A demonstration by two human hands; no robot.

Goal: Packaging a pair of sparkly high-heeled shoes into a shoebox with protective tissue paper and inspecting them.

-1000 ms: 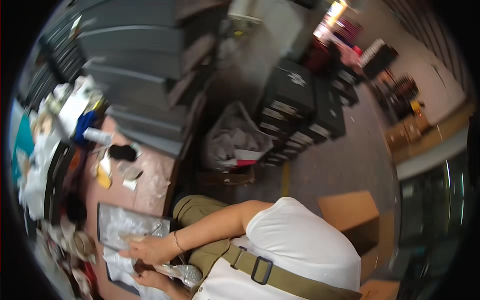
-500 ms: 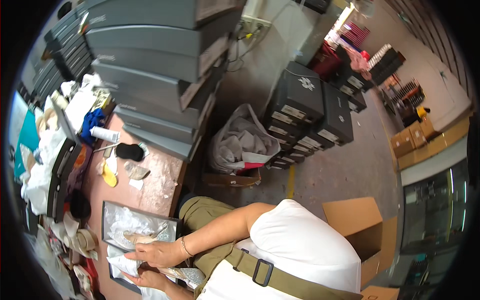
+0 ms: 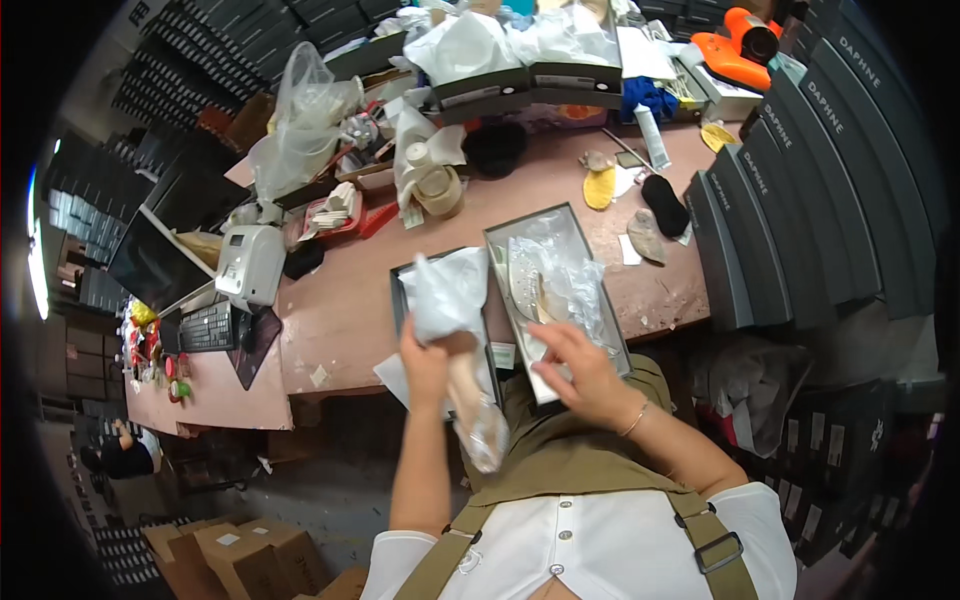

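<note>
So far, we have one glittery shoe lying in the open box amid clear wrap; the beige shoe is outside it, clamped in our left hand's fingers. Our right hand's fingers hover apart over the near end.

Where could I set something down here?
Best: the pink tabletop between the dark mouse mat and the left open grey shoebox. Smaller: the front strip between the right open grey shoebox and stacked dark-grey boxes. Paper-filled black boxes crowd the back.
</note>
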